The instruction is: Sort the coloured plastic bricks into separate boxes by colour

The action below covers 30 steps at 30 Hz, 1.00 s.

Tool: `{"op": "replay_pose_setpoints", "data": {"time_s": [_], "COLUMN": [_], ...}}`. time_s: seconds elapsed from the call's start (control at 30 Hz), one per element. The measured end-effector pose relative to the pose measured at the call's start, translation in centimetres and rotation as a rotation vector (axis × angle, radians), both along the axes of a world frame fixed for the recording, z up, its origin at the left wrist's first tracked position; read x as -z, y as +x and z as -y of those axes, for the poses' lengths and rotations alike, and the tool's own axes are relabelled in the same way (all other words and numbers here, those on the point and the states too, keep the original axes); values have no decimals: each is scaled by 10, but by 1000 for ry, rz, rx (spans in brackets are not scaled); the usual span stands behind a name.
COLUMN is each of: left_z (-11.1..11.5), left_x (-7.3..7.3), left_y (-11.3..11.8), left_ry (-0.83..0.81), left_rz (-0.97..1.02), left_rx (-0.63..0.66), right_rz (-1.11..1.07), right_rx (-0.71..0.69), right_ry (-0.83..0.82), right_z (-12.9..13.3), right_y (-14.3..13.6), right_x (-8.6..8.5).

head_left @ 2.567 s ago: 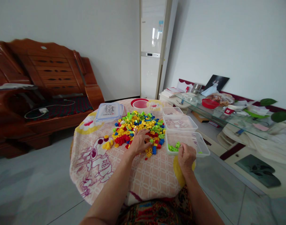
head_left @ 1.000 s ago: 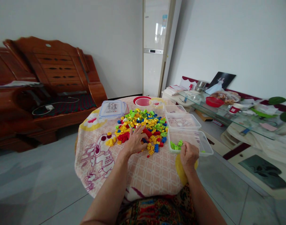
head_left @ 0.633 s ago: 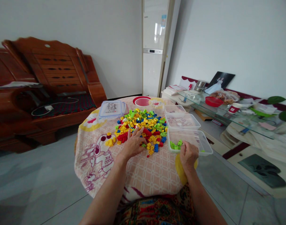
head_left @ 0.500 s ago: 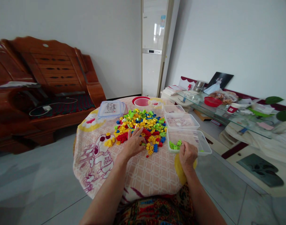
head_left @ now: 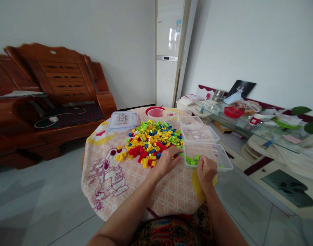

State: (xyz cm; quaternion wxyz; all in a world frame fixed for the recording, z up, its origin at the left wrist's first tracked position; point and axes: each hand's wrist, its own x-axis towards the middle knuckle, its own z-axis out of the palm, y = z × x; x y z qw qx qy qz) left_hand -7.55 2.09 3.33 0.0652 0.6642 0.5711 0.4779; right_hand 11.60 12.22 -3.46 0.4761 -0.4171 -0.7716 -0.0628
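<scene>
A heap of small toy building bricks (head_left: 153, 136) in yellow, green, red and blue lies on the cloth-covered round table. My left hand (head_left: 168, 160) is at its near right edge, palm down, with fingers and thumb apart around a few bricks. A green brick shows by its fingertips; some bricks there are hidden under the hand. My right hand (head_left: 207, 169) is closed on the near wall of the front clear plastic container (head_left: 224, 158). Inside that container, green bricks (head_left: 192, 159) lie at the left end.
Two more clear containers (head_left: 210, 136) stand behind the front one. Plastic lids (head_left: 122, 120) lie at the back left, and a pink bowl (head_left: 155, 112) sits at the back. A few yellow bricks (head_left: 121, 156) lie apart on the left. A cluttered glass shelf (head_left: 274, 136) is at the right.
My left hand has moved right, from the front middle of the heap to its right edge near the container. Yellow and red bricks it covered now show. My right hand stays in place.
</scene>
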Motion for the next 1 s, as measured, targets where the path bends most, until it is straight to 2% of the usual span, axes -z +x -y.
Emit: {"op": "replay_pose_setpoints", "data": {"time_s": [0.13, 0.27, 0.33, 0.4, 0.57, 0.63, 0.7, 0.77, 0.83, 1.0], "left_z": [-18, -25, -22, -18, 2, 12, 21, 27, 28, 22], "left_x": [8, 18, 22, 24, 16, 13, 12, 12, 14, 17], "left_y": [30, 36, 26, 8, -62, -88, -106, -114, -113, -103], "left_ry": [15, 60, 75, 85, 80, -5, -147, -282, -356, -356], "left_rz": [17, -26, -58, -74, -99, -93, -82, -84, -111, -187], "left_rx": [98, 114, 40, -86, -600, -801, -931, -968, -950, -890], "right_rz": [14, 27, 23, 15, 15, 13, 9, 10, 16, 20], "right_rx": [-2, -14, -8, -5, -15, -9, -1, -1, -8, -12], "right_ry": [16, 24, 25, 25, 26, 29, 33, 46, 62, 70], "right_z": [-1, -2, -2, -2, -2, -3, -3, -3, -3, -3], "right_y": [1, 2, 2, 2, 2, 2, 2, 2, 2, 2], "right_x": [0, 0, 0, 1, 2, 2, 3, 2, 2, 2]}}
